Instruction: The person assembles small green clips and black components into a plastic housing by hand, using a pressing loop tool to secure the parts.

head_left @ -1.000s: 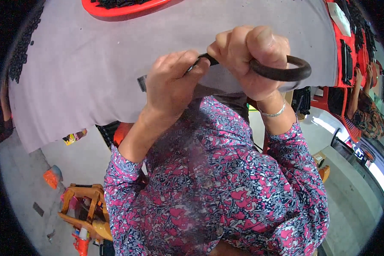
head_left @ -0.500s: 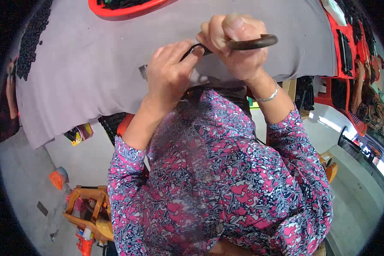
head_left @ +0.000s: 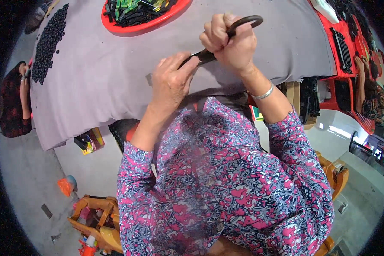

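My right hand is closed around a dark tool with a loop-shaped handle; the loop sticks out past the thumb side. The tool's dark shaft runs down leftward toward my left hand. Those left fingers are closed on a thin black piece with a shiny edge; whether it is part of the tool is hidden by the fingers. A small grey end pokes out beyond the left knuckles. Both hands are held above the near edge of the grey cloth.
Ahead lies a red tray of black and green strips. Small black pieces are heaped at the cloth's left edge. On the right, a red surface bears black parts. Other people's arms show at both sides. A wooden frame stands lower left.
My right hand has turned and the loop now tilts upward. More of the dark shaft shows between my hands. The view has shifted, bringing more of the red tray in.
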### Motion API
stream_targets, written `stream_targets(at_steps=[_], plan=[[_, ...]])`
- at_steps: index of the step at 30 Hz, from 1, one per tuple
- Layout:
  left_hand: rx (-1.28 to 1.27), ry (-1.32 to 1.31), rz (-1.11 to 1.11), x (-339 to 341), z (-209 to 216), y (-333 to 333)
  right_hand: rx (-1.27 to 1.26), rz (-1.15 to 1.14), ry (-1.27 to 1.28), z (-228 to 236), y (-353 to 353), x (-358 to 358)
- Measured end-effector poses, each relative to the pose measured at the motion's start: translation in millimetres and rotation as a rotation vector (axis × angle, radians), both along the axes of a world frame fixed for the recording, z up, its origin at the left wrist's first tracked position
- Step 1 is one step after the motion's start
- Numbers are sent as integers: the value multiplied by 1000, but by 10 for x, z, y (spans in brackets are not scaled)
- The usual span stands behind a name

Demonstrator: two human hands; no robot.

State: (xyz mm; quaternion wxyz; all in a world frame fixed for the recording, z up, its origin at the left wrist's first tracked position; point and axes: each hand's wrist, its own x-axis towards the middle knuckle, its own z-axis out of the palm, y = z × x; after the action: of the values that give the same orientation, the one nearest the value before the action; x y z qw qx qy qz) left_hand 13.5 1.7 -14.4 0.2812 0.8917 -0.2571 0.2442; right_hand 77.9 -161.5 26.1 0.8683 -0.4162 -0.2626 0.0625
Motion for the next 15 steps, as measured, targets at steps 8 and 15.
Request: stream_targets(at_steps=[8,15], plan=[[6,-13,34,-8,15,-14,23,5,271,-112,-127,157],[9,-1,24,-22,42,-4,101,-19,227,-147,-55,134]])
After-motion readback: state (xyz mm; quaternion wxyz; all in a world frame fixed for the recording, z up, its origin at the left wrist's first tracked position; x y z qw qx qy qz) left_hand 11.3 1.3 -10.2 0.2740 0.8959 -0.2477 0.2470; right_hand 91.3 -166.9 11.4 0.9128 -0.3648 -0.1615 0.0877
